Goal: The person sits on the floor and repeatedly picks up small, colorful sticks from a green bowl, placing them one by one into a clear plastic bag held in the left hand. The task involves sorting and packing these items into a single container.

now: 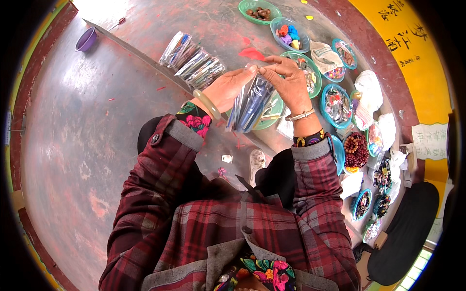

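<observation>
Grey floor (82,160); fingers (285,70) partly hide clear bag (253,104)

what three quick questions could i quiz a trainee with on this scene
1. What do the left hand and right hand pinch near its top?
2. True or false: the purple basin stands left of the packet row.
3. What colour is the topmost bowl? A) black B) green C) red

Key: 1. a clear packet; 2. true; 3. B
</observation>
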A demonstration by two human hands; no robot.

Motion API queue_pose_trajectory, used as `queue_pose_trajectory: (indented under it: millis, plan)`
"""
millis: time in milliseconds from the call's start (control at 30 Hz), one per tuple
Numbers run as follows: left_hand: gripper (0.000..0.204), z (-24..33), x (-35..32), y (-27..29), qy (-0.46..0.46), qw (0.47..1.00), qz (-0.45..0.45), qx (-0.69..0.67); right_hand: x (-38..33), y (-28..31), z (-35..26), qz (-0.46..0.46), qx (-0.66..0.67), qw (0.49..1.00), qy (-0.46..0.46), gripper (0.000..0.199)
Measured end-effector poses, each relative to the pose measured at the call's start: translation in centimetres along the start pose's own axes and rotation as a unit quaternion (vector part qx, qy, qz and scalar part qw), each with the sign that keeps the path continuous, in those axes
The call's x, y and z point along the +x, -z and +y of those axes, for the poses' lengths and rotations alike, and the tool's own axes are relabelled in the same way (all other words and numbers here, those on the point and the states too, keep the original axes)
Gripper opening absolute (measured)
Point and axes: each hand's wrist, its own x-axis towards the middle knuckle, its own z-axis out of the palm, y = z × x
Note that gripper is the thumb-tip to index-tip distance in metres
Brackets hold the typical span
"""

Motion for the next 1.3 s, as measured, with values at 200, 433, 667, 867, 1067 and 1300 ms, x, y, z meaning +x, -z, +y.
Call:
queue_pose_trajectory:
  millis: [200, 433, 667, 867, 1067, 1300]
  plan:
    - [0.043, 1.5, -0.6, -0.4, -0.051, 0.991, 0.029, 0.120, 0.1, 0.1, -0.5, -0.012, -0.063, 0.992, 0.107, 0.014]
    - [0.037, 1.1, -0.4, -0.5, -0.061, 0.997, -0.021, -0.035, 0.0, -0.3, -0.4, -0.007, -0.058, 0.992, 0.116, 0.020]
    - [0.031, 2.1, -0.4, 0.3, -0.081, 0.996, -0.008, -0.019, 0.2, -0.2, 0.0, 0.033, 0.051, 0.994, 0.088, 0.025]
    - [0.032, 4.5, -0.7, 1.4, -0.135, 0.987, 0.072, 0.051, 0.7, 0.5, 6.9, 0.055, 0.101, 0.977, -0.178, 0.022]
    - [0.030, 4.6, -0.8, 1.6, -0.154, 0.985, 0.081, 0.014, -1.9, -3.3, 18.6, -0.221, -0.296, 0.867, -0.334, 0.046]
    - [0.030, 4.3, -1.1, 1.9, -0.148, 0.986, 0.081, 0.001, -3.1, -6.1, 18.5, -0.198, -0.277, 0.820, -0.461, 0.043]
